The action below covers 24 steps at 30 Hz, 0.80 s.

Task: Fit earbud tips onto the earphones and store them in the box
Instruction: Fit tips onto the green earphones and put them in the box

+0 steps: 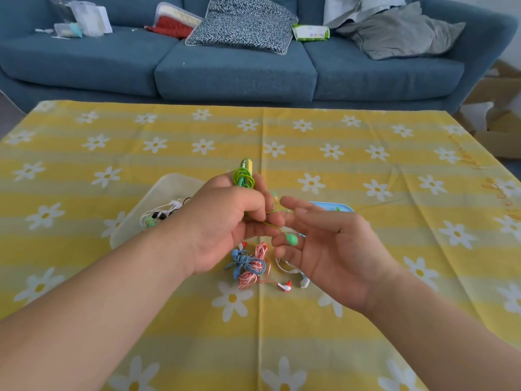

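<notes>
We hold the green earphones (244,177) up over the counter (352,165). Our left hand (225,224) is closed tight around the wound-up cord. One green bud (291,239) hangs down on its thin wire and rests on the fingers of our right hand (329,249). That hand is open, cupping the bud and not squeezing it.

The bud looks very light and smooth, so we think it could slip. The wire is soft and bendy and may tangle. We think it is best to pinch the bud by its fat round part and not pull on the wire.

Right under our left hand, a blue and a red-and-white pair (251,265) lie tangled on the counter. The clear box (169,183) sits just left of that hand, with some earphones in it. A blue tray (332,206) peeks out behind the right hand.

We cannot read any words on the earphones. A green pack (310,32) lies far off on the sofa (234,71), and its writing is too blurry to read.
</notes>
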Motion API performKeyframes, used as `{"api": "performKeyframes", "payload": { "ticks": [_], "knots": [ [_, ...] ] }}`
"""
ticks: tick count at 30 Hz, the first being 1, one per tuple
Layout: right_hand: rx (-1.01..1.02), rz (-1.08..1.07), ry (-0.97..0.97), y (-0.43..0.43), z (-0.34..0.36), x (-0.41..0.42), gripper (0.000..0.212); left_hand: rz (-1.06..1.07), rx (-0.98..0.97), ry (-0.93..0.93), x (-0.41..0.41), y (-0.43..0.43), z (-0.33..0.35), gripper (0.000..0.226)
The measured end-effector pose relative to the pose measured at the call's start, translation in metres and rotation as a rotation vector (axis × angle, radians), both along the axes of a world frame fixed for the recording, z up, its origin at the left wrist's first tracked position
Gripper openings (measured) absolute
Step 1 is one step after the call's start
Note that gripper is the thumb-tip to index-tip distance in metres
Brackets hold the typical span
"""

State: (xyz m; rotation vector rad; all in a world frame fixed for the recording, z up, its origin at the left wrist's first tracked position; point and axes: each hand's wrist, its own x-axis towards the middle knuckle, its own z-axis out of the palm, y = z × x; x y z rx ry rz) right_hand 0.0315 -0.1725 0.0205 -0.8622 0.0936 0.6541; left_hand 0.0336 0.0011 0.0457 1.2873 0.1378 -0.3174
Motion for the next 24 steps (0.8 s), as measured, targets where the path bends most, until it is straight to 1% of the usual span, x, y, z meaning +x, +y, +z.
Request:
{"api": "performKeyframes", "payload": {
  "ticks": [3,7,11,13,16,18,20,22,24],
  "knots": [
    [-0.045,0.019,0.044,0.0003,-0.0005,-0.0001,0.049,-0.058,-0.031,0.017,-0.002,-0.0019,0.0004,0.043],
    [-0.147,0.105,0.06,-0.0024,-0.0042,-0.0011,0.039,-0.093,-0.098,0.008,-0.0024,-0.0032,0.002,0.049],
    [-0.278,0.203,-0.024,-0.0054,-0.0053,-0.0024,0.029,-0.046,-0.143,0.01,-0.0017,-0.0044,0.0047,0.062],
    [-0.37,0.221,-0.074,-0.0061,-0.0052,-0.0033,0.03,0.004,-0.147,-0.005,-0.0001,-0.0044,0.0053,0.063],
    [-0.482,0.181,-0.159,-0.0059,-0.0038,-0.0036,0.034,0.078,-0.105,-0.031,0.0021,-0.0046,0.0032,0.057],
    [-0.473,0.142,-0.158,-0.0068,-0.0029,-0.002,0.033,0.139,-0.091,-0.035,0.003,-0.0049,0.0015,0.048],
    [-0.378,0.1,-0.068,-0.0077,-0.0017,-0.0012,0.032,0.191,-0.091,-0.041,0.0042,-0.0048,0.0,0.04],
    [-0.302,0.047,0.029,-0.006,-0.0001,-0.0022,0.027,0.215,-0.082,-0.049,0.0044,-0.0043,-0.0021,0.034],
    [-0.267,-0.018,0.059,-0.0035,-0.0002,-0.0028,0.024,0.219,-0.074,-0.049,0.0038,-0.0042,-0.0041,0.028]
  ]
}}
